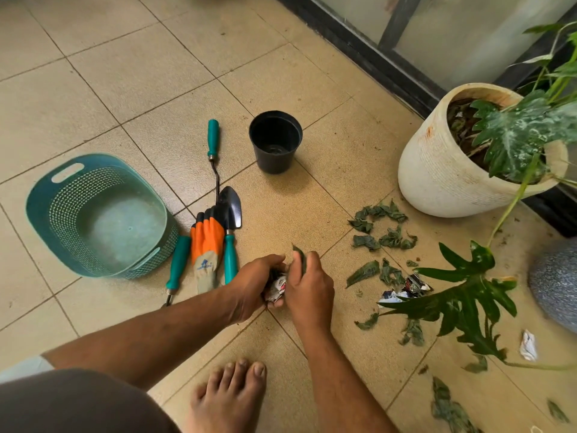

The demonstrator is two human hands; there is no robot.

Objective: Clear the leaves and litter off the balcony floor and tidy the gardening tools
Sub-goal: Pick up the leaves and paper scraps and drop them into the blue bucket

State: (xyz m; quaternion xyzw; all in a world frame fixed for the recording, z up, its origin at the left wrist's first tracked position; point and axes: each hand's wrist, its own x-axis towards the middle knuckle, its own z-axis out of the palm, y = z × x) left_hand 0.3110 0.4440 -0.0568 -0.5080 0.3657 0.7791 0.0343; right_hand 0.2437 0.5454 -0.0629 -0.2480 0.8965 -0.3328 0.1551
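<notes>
My left hand point(254, 287) grips a wad of crumpled paper litter point(276, 287) and leaf bits just above the tiled floor. My right hand point(309, 282) pinches a dried green leaf point(300, 257) right beside it. Several dried leaves point(379, 228) lie scattered on the tiles to the right, with torn paper scraps point(406, 290) among them and another paper scrap point(528, 345) farther right. An orange glove point(206, 245) lies between a teal-handled trowel point(230, 232), a teal-handled tool point(178, 265) and a long teal-handled weeder point(214, 151).
An empty teal perforated basket point(40, 210) sits at the left. A black plastic pot point(276, 142) stands behind the tools. A large white planter point(437, 170) with a leafy plant stands at the right by the glass railing. My bare foot point(228, 398) is below.
</notes>
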